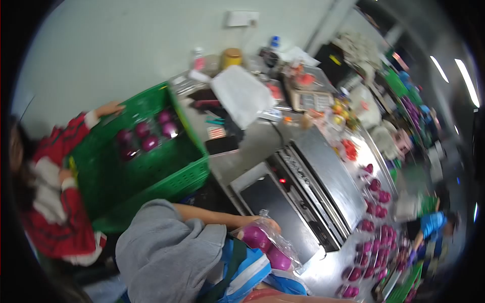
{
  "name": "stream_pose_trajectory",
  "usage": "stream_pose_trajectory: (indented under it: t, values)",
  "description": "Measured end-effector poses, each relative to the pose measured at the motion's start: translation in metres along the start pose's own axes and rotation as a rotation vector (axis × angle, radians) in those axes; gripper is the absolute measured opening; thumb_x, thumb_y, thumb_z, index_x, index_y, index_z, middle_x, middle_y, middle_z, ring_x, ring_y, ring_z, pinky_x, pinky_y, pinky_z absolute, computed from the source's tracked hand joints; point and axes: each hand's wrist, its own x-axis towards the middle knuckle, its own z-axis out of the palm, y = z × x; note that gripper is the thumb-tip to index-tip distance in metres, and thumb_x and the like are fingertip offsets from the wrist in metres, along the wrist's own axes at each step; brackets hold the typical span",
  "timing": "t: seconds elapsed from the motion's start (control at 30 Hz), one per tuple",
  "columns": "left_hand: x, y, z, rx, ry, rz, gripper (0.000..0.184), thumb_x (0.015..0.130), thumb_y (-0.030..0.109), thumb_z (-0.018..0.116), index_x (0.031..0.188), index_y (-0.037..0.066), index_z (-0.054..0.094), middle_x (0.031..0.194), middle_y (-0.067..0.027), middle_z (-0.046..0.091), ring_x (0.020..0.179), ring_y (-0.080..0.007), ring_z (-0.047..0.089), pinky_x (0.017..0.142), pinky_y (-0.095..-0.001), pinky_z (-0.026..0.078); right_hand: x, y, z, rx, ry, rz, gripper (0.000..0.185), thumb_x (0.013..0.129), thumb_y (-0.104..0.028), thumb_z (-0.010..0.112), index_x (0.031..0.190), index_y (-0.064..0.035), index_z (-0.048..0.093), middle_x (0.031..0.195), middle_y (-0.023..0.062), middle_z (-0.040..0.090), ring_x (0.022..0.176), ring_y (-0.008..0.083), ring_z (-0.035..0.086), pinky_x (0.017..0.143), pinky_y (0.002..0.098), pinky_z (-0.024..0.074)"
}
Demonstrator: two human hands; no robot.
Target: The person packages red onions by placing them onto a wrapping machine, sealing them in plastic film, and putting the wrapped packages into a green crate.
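Note:
My left hand, at the end of an arm in a loose grey sleeve, is closed on the top of a clear plastic bag of purple onions. The bag hangs close to my blue and white clothing, beside the near edge of a steel sealing machine with a dark flat plate and a lit red light. A strip of bare skin at the bottom edge seems to be my right forearm; no right hand shows there.
At left, a person in red sleeves holds a green crate with several bagged onions. Behind the machine are a scale, a white sheet and a phone. Many bagged onions lie right; a person in blue is beyond.

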Motion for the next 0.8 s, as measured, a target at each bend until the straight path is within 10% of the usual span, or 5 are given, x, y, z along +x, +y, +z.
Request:
stream_pose_trajectory:
  t: [0.2, 0.23, 0.37, 0.57, 0.8]
  values:
    - [-0.024, -0.015, 0.036, -0.048, 0.207, 0.309, 0.042, 0.078, 0.021, 0.062, 0.113, 0.002, 0.049, 0.111, -0.0082, 0.053, 0.100, -0.0184, 0.050, 0.087, -0.0326, 0.039, -0.009, -0.030, -0.018, -0.614, -0.307, -0.152, 0.048, 0.080, -0.031, 0.056, 0.115, 0.0011, 0.047, 0.112, 0.0196, 0.050, 0.098, 0.0237, 0.053, 0.081, 0.0329, 0.0442]
    - [-0.029, -0.044, 0.030, -0.026, 0.261, 0.328, 0.042, 0.078, 0.021, 0.062, 0.113, 0.002, 0.049, 0.111, -0.0082, 0.053, 0.100, -0.0184, 0.050, 0.087, -0.0326, 0.039, -0.020, -0.046, 0.007, 0.199, -0.268, -0.037, 0.057, 0.077, -0.035, 0.059, 0.118, 0.0018, 0.044, 0.118, 0.0208, 0.045, 0.104, 0.0264, 0.050, 0.087, 0.0350, 0.0415]
    - [-0.054, -0.108, 0.011, 0.210, 0.576, 0.294, 0.057, 0.072, 0.035, 0.067, 0.111, -0.001, 0.044, 0.107, -0.0107, 0.047, 0.099, -0.0236, 0.044, 0.085, -0.0353, 0.034, 0.008, -0.034, 0.012, -0.445, -0.436, -0.128, 0.067, 0.080, -0.040, 0.053, 0.131, -0.0025, 0.029, 0.130, 0.0196, 0.034, 0.113, 0.0284, 0.042, 0.094, 0.0379, 0.0351]
    - [-0.103, -0.002, 0.052, 0.872, 0.610, -0.325, 0.035, 0.081, 0.005, 0.051, 0.116, 0.002, 0.045, 0.113, -0.0083, 0.051, 0.095, -0.0164, 0.053, 0.082, -0.0296, 0.042, 0.054, -0.021, 0.063, -0.250, -0.334, -0.107, 0.077, 0.076, -0.046, 0.056, 0.131, -0.0007, 0.027, 0.130, 0.0186, 0.033, 0.115, 0.0272, 0.040, 0.095, 0.0365, 0.0337]
    - [-0.172, 0.110, 0.049, 0.398, 0.933, 0.101, 0.051, 0.090, 0.028, 0.040, 0.131, 0.001, 0.023, 0.127, -0.0079, 0.035, 0.116, -0.0161, 0.033, 0.095, -0.0309, 0.028, 0.113, 0.006, 0.165, -0.070, -0.307, -0.268, 0.088, 0.071, -0.052, 0.059, 0.132, 0.0014, 0.024, 0.131, 0.0173, 0.031, 0.117, 0.0258, 0.037, 0.095, 0.0349, 0.0320]
